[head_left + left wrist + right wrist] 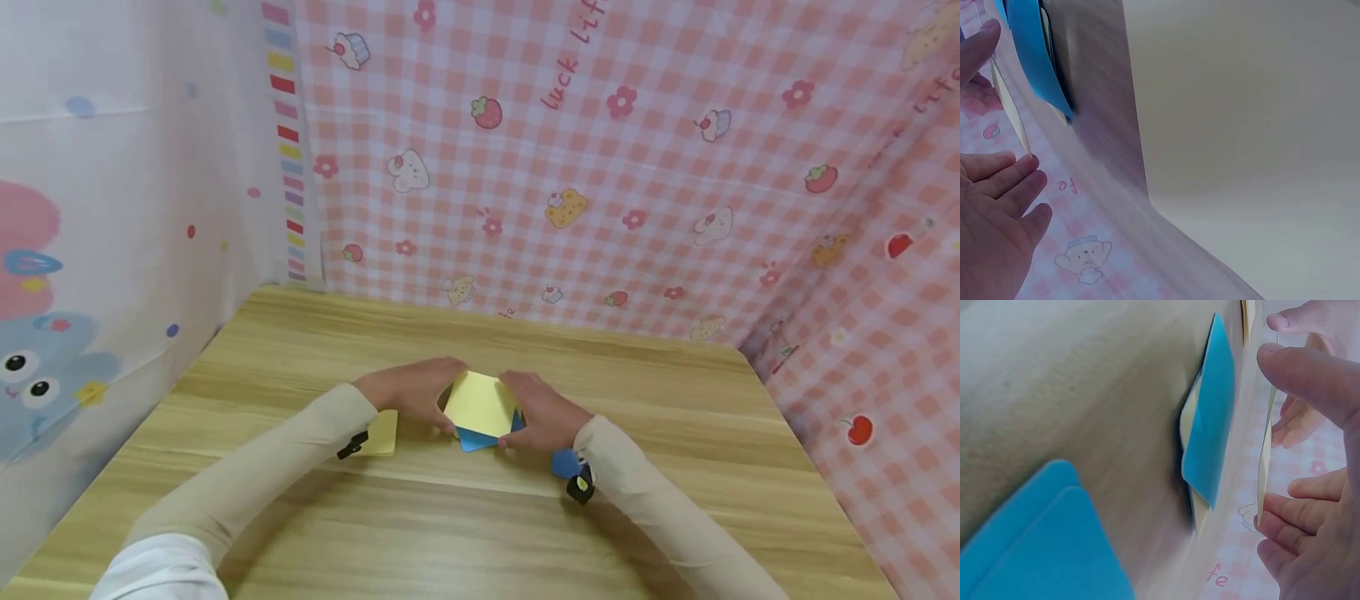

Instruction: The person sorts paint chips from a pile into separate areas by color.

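Note:
My left hand (pixel 414 390) and right hand (pixel 549 413) hold a yellow paper card (pixel 483 404) between them by its left and right sides. Each hand has its thumb at the near corner and its fingers at the far corner. In the right wrist view the raised yellow card (pixel 1264 465) is edge-on, apart from the table. Below it lies a small pile with a blue card (pixel 1211 425) on top and yellow edges peeking out underneath. Yellow cards (pixel 382 435) lie near my left wrist, and blue cards (pixel 565 464) lie partly hidden by my right wrist.
A wood-grain table (pixel 420 533) carries the cards. Behind it hangs a pink checked cloth (pixel 525 167); a white printed cloth (pixel 150 167) hangs at the left and another checked cloth (pixel 885 350) at the right. Black wrist devices (pixel 580 487) sit low over the table.

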`<state>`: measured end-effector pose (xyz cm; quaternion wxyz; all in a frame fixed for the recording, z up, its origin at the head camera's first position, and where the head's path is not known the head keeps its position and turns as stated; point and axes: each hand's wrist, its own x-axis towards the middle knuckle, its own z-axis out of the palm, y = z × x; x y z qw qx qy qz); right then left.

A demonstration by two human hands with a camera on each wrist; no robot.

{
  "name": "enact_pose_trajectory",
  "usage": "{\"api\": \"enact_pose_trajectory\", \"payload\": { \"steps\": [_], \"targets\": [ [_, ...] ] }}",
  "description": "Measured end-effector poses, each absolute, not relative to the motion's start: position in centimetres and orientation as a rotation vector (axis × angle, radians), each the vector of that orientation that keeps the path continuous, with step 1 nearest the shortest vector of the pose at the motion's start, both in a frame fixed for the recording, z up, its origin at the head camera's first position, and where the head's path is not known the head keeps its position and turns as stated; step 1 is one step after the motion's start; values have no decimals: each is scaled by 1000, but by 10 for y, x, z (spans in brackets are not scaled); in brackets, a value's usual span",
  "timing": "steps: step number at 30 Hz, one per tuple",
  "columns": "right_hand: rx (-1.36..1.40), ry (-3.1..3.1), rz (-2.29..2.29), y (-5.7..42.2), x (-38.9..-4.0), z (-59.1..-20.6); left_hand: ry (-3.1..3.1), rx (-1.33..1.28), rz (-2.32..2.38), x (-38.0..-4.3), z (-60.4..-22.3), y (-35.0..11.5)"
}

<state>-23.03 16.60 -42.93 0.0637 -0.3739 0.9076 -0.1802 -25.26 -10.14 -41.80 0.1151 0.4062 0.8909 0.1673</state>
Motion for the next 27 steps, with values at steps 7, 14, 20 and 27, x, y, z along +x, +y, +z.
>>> {"api": "enact_pose_trajectory", "payload": {
  "steps": [7,14,20,27],
  "targets": [
    [-1158,2710,-556,159,-233,-423,2602,1111,515,-249,-413,-112],
    [-1176,2691,-560,148,-235,-420,2600,1066,547,-243,-409,-124],
    [-1223,2663,-571,139,-236,-419,2616,1057,551,-236,-407,-135],
    [-1286,2644,-550,126,-235,-414,2642,1040,560,-229,-407,-147]
  ]
}}
